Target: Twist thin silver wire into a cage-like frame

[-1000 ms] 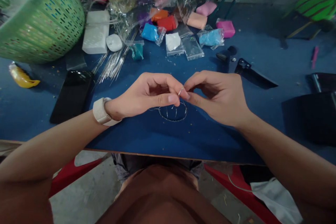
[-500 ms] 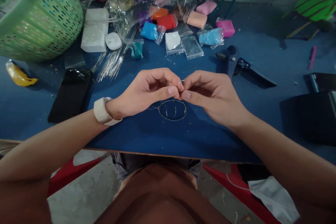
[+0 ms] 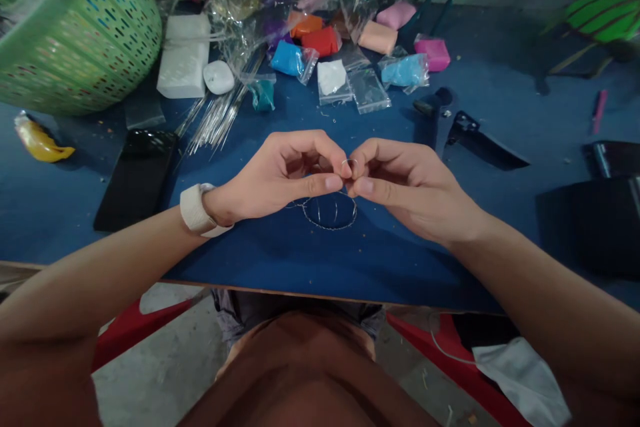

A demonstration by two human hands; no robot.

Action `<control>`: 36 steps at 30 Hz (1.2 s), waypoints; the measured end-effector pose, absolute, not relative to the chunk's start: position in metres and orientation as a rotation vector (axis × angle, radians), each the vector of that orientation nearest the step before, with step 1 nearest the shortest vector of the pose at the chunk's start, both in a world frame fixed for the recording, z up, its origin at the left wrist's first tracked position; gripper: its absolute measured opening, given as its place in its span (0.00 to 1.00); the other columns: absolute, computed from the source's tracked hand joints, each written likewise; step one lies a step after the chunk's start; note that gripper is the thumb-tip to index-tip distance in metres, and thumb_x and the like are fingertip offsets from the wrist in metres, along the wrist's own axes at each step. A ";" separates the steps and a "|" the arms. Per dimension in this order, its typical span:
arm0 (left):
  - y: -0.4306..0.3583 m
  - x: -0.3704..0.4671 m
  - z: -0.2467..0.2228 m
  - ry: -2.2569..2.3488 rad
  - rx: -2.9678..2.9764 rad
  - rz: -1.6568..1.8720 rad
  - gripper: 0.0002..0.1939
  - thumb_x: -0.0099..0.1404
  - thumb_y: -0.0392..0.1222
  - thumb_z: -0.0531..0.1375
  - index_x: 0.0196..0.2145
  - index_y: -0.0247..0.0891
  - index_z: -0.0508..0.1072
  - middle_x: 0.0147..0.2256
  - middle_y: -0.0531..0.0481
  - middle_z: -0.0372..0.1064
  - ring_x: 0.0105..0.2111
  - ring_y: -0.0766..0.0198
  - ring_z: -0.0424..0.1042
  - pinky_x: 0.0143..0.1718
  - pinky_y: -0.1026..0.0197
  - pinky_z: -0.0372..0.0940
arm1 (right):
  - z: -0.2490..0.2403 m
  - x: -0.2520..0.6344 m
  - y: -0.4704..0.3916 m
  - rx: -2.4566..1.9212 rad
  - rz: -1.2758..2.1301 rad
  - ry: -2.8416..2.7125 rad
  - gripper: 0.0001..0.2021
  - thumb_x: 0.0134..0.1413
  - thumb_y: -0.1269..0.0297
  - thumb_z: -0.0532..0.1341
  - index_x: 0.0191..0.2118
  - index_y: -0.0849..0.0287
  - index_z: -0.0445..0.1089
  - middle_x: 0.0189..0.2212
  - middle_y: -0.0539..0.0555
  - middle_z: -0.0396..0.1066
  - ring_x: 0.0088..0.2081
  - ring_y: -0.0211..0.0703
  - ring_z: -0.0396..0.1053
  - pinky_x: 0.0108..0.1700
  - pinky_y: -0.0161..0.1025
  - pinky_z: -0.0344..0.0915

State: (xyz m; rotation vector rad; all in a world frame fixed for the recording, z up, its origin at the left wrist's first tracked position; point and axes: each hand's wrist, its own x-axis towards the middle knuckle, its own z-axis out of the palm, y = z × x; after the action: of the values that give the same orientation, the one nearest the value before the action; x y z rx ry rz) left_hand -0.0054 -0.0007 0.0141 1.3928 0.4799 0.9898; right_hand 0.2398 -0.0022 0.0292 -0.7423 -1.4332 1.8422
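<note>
Over the blue table [image 3: 280, 260], my left hand [image 3: 305, 170] and my right hand [image 3: 400, 180] meet at the fingertips. Both pinch a thin silvery wire [image 3: 349, 161], whose small curved end shows between the index fingers. The rest of that wire is hidden by the fingers. Just below my hands lies a twisted wire ring [image 3: 330, 228] with thin wires across its inside. Part of its upper edge is close under my fingers. A bundle of straight wires [image 3: 215, 123] lies up and left of my left hand.
A black phone [image 3: 136, 180] and green basket [image 3: 75, 47] are at left. Small bagged coloured packets [image 3: 320, 42] lie at the back. A dark folded tool [image 3: 480, 137] is right of my hands, a black box [image 3: 590, 227] farther right.
My fingertips have shifted slightly, and more of the wire's curved end shows between them. The whole view has moved a little.
</note>
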 end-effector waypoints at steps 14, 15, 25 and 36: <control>-0.003 -0.005 0.014 0.443 1.299 0.904 0.14 0.66 0.47 0.84 0.41 0.41 0.87 0.42 0.47 0.87 0.42 0.63 0.86 0.46 0.63 0.82 | 0.027 0.242 0.002 -0.636 1.886 -1.462 0.13 0.63 0.57 0.84 0.42 0.55 0.84 0.36 0.50 0.78 0.37 0.39 0.71 0.42 0.38 0.70; -0.003 -0.006 0.014 0.438 1.293 0.898 0.13 0.66 0.46 0.85 0.41 0.41 0.88 0.40 0.47 0.86 0.41 0.64 0.85 0.45 0.64 0.81 | 0.026 0.243 0.003 -0.633 1.880 -1.476 0.12 0.63 0.58 0.84 0.42 0.55 0.85 0.36 0.49 0.78 0.37 0.38 0.71 0.42 0.37 0.70; -0.001 -0.007 0.007 0.445 1.171 0.864 0.15 0.63 0.43 0.86 0.40 0.39 0.88 0.37 0.48 0.85 0.33 0.69 0.81 0.37 0.69 0.76 | 0.031 0.245 0.004 -0.550 1.869 -1.585 0.09 0.61 0.65 0.85 0.42 0.54 0.87 0.35 0.50 0.84 0.37 0.39 0.78 0.42 0.36 0.76; -0.015 -0.002 0.019 0.357 1.092 0.834 0.12 0.62 0.39 0.85 0.37 0.38 0.88 0.35 0.49 0.81 0.33 0.70 0.77 0.39 0.69 0.76 | 0.021 0.243 0.007 -0.376 1.742 -1.673 0.05 0.66 0.71 0.80 0.43 0.56 0.87 0.38 0.50 0.84 0.39 0.37 0.79 0.45 0.36 0.75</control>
State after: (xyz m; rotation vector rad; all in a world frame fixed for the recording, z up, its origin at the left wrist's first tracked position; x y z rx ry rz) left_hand -0.0019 -0.0153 0.0189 1.0919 0.3573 0.8343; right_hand 0.2426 0.0069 0.0209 -0.3756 -1.6729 1.7420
